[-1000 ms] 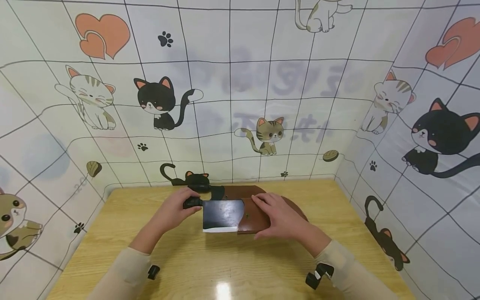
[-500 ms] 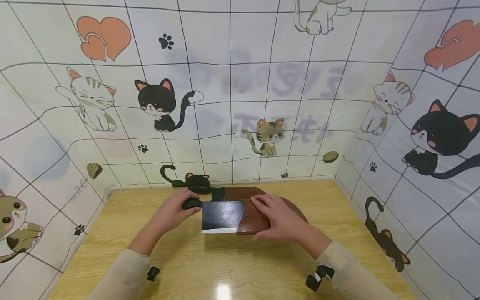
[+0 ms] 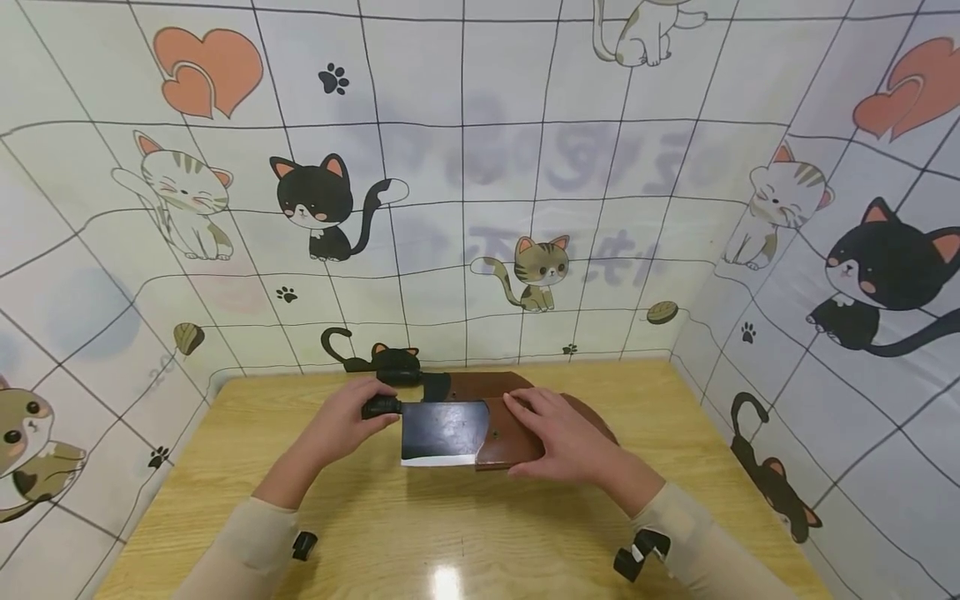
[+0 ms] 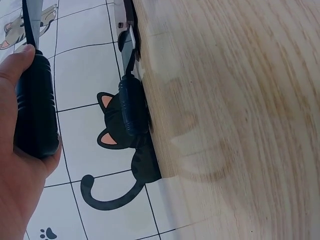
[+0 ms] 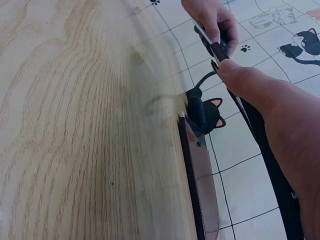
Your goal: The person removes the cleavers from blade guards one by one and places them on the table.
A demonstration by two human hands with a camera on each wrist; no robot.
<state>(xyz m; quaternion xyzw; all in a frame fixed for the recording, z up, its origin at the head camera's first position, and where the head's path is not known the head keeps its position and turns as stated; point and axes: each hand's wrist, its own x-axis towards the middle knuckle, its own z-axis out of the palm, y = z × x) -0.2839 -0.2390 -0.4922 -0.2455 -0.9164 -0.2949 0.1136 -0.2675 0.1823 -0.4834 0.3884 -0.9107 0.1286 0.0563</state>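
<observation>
1. Cleaver (image 3: 442, 432) and brown sheath (image 3: 507, 443) formed one line across the lower middle of the head frame, long axis nearly level: black handle (image 3: 381, 406) at the left end, bare blade in the middle, sheath to the right.
2. Your left hand (image 3: 347, 421) had its thumb and fingers curled round the handle; at upper left of the left wrist frame, the handle sat against your palm and the blade ran off the top edge.
3. Your right hand (image 3: 566, 442) gripped the sheath, fingertips at its upper edge and thumb near its lower one. Those fingertips were just beside the sheath's mouth, so your right hand was the nearer to it; the bare blade lay between the mouth and your left hand.
4. Your two grips faced each other along that axis. Any slide between blade and sheath would, by judgement, have had to run left to right across the head frame, with the pale cutting edge facing you at the bottom.
5. How deep the blade sat inside was hidden.
6. Beyond your grips, a second cleaver (image 3: 438, 387) in another sheath (image 3: 483, 383) lay roughly parallel at the far edge of the table (image 3: 390, 525).
</observation>
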